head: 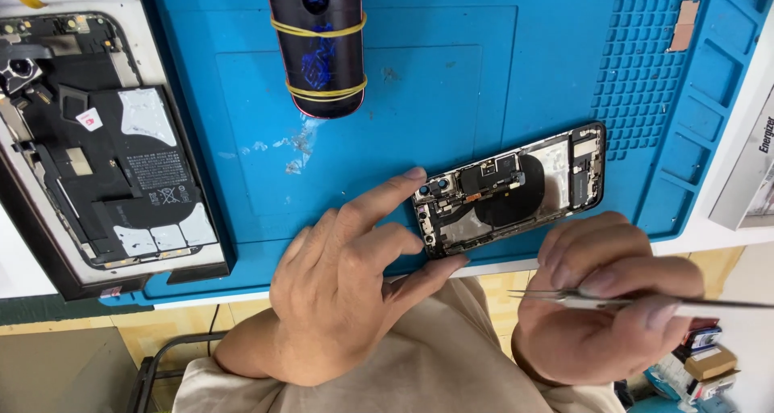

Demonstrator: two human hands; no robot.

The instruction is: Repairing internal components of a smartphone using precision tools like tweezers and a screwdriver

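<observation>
Currently: left hand [339,292] fingers pinch opened phone [509,189] at its camera end | right hand [601,300] grasps tweezers [613,302], tips pointing left | phone lies on blue mat [451,82] near worktop edge, long axis rising rightward.

Just one view here, a head-worn camera looking almost straight down from above the person's chest, pretty close in. It faces the near edge of the surface [730,219], with the blue mat [484,58] filling the top of the frame, both hands low in the middle, and the person's lap and some floor along the bottom.
</observation>
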